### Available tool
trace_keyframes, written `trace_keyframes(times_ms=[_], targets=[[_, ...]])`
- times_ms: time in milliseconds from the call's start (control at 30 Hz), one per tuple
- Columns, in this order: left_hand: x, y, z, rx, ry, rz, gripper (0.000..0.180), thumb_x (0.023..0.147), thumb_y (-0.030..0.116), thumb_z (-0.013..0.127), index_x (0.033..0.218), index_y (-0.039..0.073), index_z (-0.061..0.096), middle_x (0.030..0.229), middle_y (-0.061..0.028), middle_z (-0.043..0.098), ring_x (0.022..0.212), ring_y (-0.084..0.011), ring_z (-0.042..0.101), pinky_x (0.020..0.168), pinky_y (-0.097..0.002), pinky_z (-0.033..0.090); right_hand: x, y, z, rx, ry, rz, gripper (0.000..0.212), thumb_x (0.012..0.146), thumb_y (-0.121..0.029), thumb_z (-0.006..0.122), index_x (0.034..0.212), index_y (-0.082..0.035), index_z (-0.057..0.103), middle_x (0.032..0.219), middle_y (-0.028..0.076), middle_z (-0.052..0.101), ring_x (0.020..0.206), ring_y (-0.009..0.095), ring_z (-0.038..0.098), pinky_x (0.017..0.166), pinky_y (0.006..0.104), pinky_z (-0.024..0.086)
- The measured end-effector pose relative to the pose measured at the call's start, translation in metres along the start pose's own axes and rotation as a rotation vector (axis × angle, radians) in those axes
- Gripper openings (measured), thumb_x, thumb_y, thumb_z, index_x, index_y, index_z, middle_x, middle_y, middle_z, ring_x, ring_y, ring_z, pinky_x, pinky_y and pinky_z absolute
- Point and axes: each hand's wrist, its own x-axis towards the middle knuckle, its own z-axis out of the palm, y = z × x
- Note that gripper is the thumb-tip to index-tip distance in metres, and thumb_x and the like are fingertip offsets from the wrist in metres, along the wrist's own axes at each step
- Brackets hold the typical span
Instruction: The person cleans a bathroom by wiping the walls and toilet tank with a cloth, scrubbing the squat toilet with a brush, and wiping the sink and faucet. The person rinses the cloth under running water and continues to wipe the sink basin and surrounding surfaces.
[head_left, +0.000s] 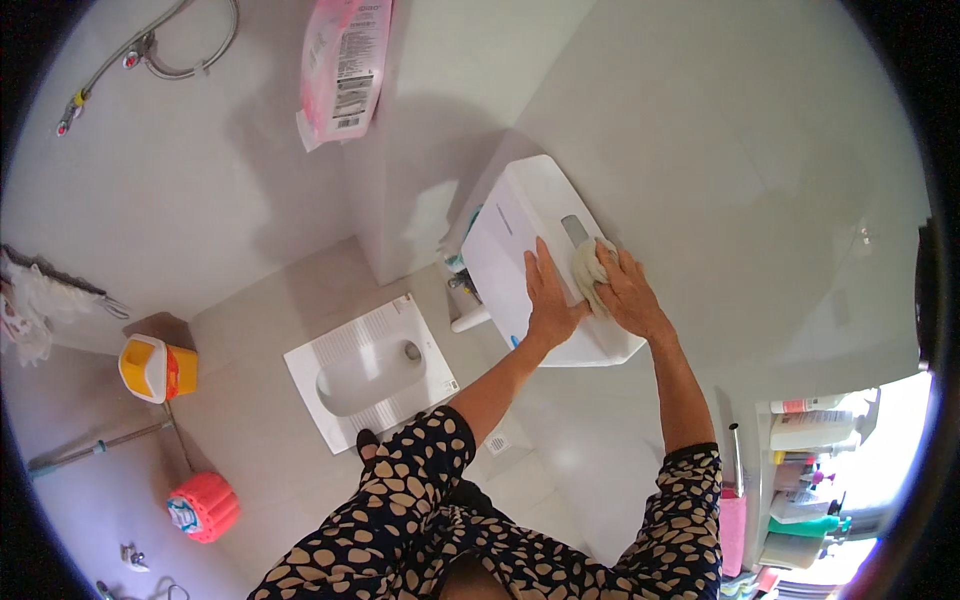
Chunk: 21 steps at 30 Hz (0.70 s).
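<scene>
A white toilet cistern (512, 262) hangs on the wall ahead of me, with a grey oval flush button (575, 229) set in its top. My left hand (550, 308) lies against the cistern with its fingers stretched out, holding nothing. On the cistern's top, near the wall side, my right hand (630, 294) presses a pale cleaning cloth (588, 270) down close to the button. The fingers of that hand curve over the cloth, and part of it is hidden under them.
Below, left of the cistern, a white squat toilet (376, 372) is set in the floor. A pink packet (346, 75) is up at the top. To the left stand a yellow-and-white bin (158, 368) and a red bucket (205, 508). Several bottles (805, 430) fill a shelf at right.
</scene>
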Motion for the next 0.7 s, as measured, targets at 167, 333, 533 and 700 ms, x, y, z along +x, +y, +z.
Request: trace_keyframes(times_ms=[167, 333, 533, 700], targets=[[-0.006, 0.005, 0.003, 0.061, -0.041, -0.001, 0.118, 0.067, 0.014, 0.077, 0.146, 0.016, -0.010, 0.146, -0.0279, -0.013, 0.138, -0.0408, -0.008, 0.110, -0.0481, 0.017, 0.059, 0.023, 0.024, -0.154, 0.260, -0.140, 0.058, 0.083, -0.020, 0.054, 0.138, -0.015, 0.036, 0.132, 0.018, 0.038, 0.111, 0.041, 0.044, 0.093, 0.0474, 0.039], [-0.005, 0.005, -0.002, 0.060, -0.051, -0.015, 0.118, 0.066, 0.017, 0.077, 0.146, 0.017, -0.010, 0.146, -0.0282, -0.014, 0.138, -0.0414, -0.007, 0.110, -0.0494, 0.016, 0.157, -0.012, 0.018, -0.124, 0.235, 0.000, 0.055, 0.086, -0.027, 0.050, 0.137, -0.015, 0.036, 0.130, 0.021, 0.040, 0.117, 0.038, 0.041, 0.097, 0.0488, 0.036], [-0.001, 0.001, -0.009, 0.067, -0.053, -0.021, 0.117, 0.066, 0.018, 0.076, 0.145, 0.015, -0.011, 0.147, -0.0281, -0.012, 0.138, -0.0404, -0.010, 0.110, -0.0491, 0.013, 0.149, 0.007, 0.005, -0.072, 0.050, 0.008, 0.054, 0.087, -0.026, 0.049, 0.136, -0.010, 0.035, 0.126, 0.022, 0.044, 0.115, 0.040, 0.044, 0.098, 0.0497, 0.036], [-0.002, 0.001, -0.004, 0.044, -0.055, 0.043, 0.117, 0.066, 0.018, 0.076, 0.146, 0.016, -0.010, 0.147, -0.0280, -0.012, 0.138, -0.0401, -0.009, 0.110, -0.0484, 0.013, 0.069, 0.026, -0.011, -0.064, 0.009, 0.009, 0.051, 0.086, -0.021, 0.048, 0.135, -0.008, 0.036, 0.126, 0.022, 0.042, 0.118, 0.038, 0.042, 0.098, 0.0445, 0.037]])
